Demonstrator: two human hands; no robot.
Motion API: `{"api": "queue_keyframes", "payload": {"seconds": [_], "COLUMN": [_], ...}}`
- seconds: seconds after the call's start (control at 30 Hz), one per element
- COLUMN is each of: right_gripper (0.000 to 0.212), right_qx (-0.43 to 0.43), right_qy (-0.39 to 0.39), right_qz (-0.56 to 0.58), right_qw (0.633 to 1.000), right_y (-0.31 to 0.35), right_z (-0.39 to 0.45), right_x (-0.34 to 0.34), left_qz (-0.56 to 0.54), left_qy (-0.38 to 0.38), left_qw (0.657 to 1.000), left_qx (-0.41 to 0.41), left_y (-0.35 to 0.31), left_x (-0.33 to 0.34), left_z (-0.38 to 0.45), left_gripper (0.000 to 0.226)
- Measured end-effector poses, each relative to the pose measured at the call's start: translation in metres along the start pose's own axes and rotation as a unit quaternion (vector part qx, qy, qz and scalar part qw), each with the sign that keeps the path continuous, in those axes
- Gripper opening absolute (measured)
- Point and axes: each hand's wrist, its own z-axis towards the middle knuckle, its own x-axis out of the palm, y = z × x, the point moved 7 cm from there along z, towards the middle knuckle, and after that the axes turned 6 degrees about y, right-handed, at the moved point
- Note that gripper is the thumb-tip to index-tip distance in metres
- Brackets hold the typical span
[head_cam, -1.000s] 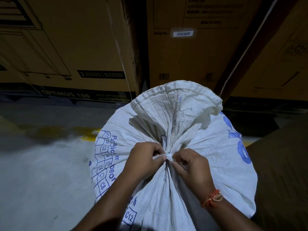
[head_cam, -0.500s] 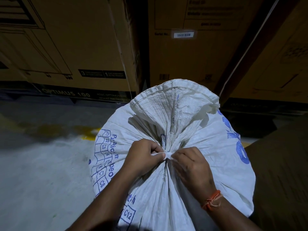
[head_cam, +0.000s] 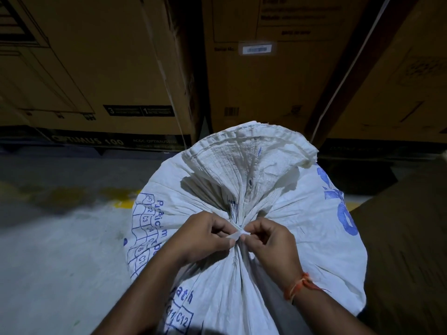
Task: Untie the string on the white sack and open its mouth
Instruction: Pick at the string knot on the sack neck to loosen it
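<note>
**Knot worked at sack neck**

White sack [head_cam: 302, 238] is stood at 6 o'clock in view, neck cinched. String [head_cam: 235, 235] is pinched by left hand [head_cam: 200, 235] from 9 o'clock and right hand [head_cam: 271, 243] from 3 o'clock. Knot judged still tied. Loose end should be traced first, then eased outward, not yanked.

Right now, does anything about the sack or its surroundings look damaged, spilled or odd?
Nothing stands out. The white sack is intact, its neck gathered and tied; left hand and right hand pinch the string at the knot. No spill shows on the floor.
</note>
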Motion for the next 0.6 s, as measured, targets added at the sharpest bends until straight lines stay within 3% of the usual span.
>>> {"api": "queue_keyframes", "payload": {"seconds": [0.07,0.13,0.2,0.33,0.47,0.6], "right_gripper": [0.013,0.016,0.020,0.020,0.021,0.020], "right_qx": [-0.007,-0.015,-0.026,-0.047,-0.060,-0.066], "right_qy": [-0.001,-0.006,-0.009,-0.009,-0.013,-0.022], "right_qz": [-0.013,-0.001,0.014,0.016,0.005,-0.013], "right_qw": [1.000,1.000,1.000,0.999,0.998,0.997], "right_y": [0.000,0.001,0.005,0.008,0.009,0.010], "right_z": [0.001,0.001,-0.001,-0.004,-0.008,-0.009], "right_x": [0.002,0.002,0.001,-0.001,0.001,0.000], "left_qz": [-0.030,-0.028,0.070,0.214,0.250,0.236], "left_qy": [-0.016,-0.103,-0.156,-0.133,-0.174,-0.163], "left_qw": [0.999,0.993,0.982,0.961,0.947,0.953], "left_qx": [0.021,0.049,0.081,0.110,0.100,0.095], "left_y": [-0.005,-0.007,-0.010,-0.006,-0.008,-0.004], "left_x": [-0.008,-0.025,-0.033,-0.019,-0.020,-0.015], "left_z": [-0.002,-0.002,-0.001,0.009,0.011,0.013], "left_gripper": [0.010,0.010,0.012,0.011,0.009,0.007]}}
